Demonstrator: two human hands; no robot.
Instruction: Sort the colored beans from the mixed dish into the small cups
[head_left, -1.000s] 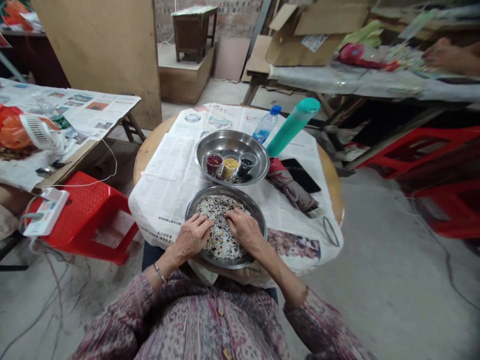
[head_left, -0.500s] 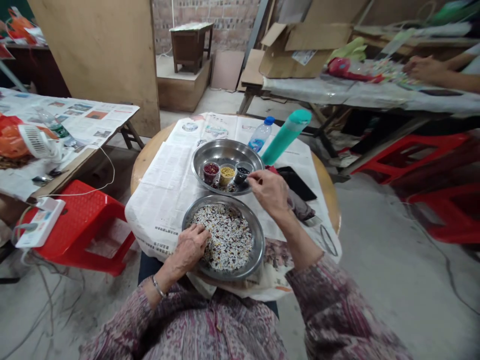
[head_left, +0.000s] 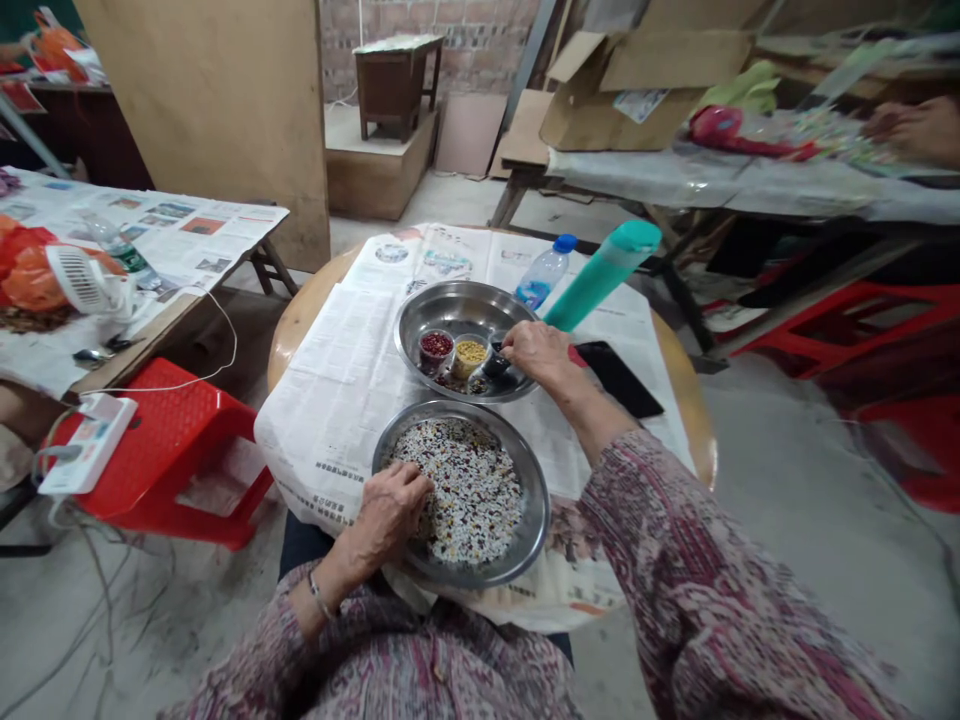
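A steel basin [head_left: 537, 500] close to me holds a spread of mixed white, dark and yellow grains [head_left: 472, 490]. At its left side my left hand [head_left: 394, 510] rests with curled fingers on the grains; the fingertips are hidden. Behind it stands a second steel basin [head_left: 409, 325]. Inside are a cup of red beans [head_left: 436, 347], a cup of yellow beans [head_left: 471, 355] and a cup of dark beans [head_left: 495, 362]. My right hand [head_left: 538, 350] is over the dark cup, partly covering it, fingers pinched together. What they hold is too small to make out.
Newspaper [head_left: 315, 370] covers the round table [head_left: 285, 340]. Behind the basins stand a blue-capped bottle [head_left: 546, 270] and a tall green container [head_left: 604, 275]; a black flat object [head_left: 619, 378] lies at right. A red stool [head_left: 165, 450] with a power strip [head_left: 88, 445] is left.
My right hand has moved from the far basin's right rim to over the dark cup. My left hand stays at the near basin's left side. The view has shifted slightly.
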